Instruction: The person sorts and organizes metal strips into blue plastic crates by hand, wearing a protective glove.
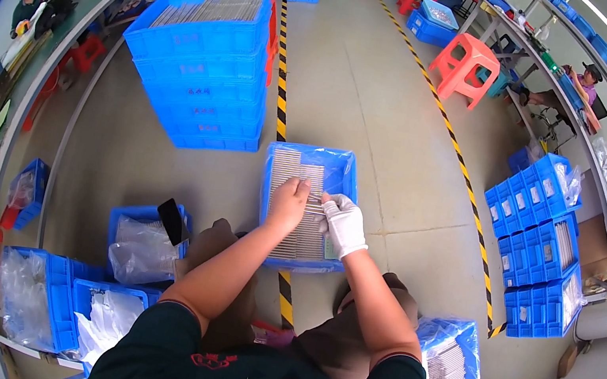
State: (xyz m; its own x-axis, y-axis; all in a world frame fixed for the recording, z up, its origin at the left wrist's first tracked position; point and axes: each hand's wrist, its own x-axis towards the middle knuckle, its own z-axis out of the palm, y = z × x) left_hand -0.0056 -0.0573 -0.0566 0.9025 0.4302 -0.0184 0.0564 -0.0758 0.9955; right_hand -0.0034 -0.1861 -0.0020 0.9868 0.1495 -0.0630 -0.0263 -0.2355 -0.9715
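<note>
A blue plastic bin lined with clear plastic stands in front of me, packed with rows of thin silvery metal rods. Above its middle, my bare left hand is closed, its thumb and fingers pinching the left end of a few thin metal rods. My right hand wears a white glove with bare fingertips showing. Its fingers are closed round the right end of the same rods. How many rods lie between the hands is too small to tell.
Ahead on the left rises a stack of blue crates, rods in the top one. More crates are piled at the right. A bagged crate of rods stands by my right leg. A red stool and seated co-workers are farther off.
</note>
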